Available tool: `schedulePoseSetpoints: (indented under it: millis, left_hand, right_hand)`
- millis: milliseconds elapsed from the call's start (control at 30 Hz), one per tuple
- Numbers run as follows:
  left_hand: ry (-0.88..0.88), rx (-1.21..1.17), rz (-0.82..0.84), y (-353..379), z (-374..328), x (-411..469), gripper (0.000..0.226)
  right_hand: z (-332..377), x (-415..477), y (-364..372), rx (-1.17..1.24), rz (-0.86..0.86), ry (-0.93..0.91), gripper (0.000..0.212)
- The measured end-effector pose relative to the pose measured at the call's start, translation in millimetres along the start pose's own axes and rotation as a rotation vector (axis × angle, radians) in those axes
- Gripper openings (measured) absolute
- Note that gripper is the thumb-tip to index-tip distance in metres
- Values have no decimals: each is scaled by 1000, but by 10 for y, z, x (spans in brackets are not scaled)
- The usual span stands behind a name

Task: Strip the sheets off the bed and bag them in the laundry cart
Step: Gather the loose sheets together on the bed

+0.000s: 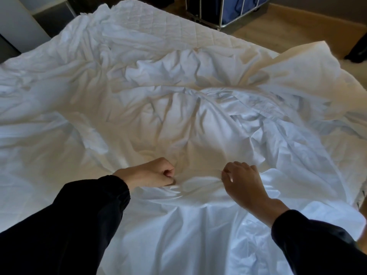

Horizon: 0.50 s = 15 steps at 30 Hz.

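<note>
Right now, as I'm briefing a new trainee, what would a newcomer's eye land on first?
The crumpled white sheet fills nearly the whole view. At bottom centre the left hand and right hand each grip a fold of it. At top right stands the laundry cart.

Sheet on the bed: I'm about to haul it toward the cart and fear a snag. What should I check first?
1. Left hand grips the sheet: ok.
2. Right hand pinches the sheet: ok.
3. Sheet off the quilted mattress pad at the far end: ok.
4. Near corners freed: cannot tell, out of view.
5. Laundry cart in sight past the far end: ok.
</note>
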<state>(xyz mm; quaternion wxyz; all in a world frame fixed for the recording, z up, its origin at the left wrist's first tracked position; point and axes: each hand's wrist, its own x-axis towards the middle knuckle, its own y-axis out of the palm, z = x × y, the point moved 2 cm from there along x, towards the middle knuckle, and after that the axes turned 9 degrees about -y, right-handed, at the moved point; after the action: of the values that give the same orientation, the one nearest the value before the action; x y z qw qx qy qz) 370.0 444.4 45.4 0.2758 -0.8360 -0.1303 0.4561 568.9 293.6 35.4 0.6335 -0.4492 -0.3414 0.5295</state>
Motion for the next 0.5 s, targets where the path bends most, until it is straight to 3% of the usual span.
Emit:
schedulePoseSetpoints:
  millis: [167,267,400,500]
  left_hand:
    - [44,123,-45,217,-36,-128,28]
    - [111,197,-176,338,-35,-185,38]
    - [137,74,-323,389,34,-227,46]
    - [147,-28,-348,401,82,-243,50]
  right_hand:
    - [352,153,12,127,205,-55,29]
    - [549,294,90,276,366,-38,28]
    - [689,457,168,427,505,60,35]
    - [807,540,115,566,526,60,25]
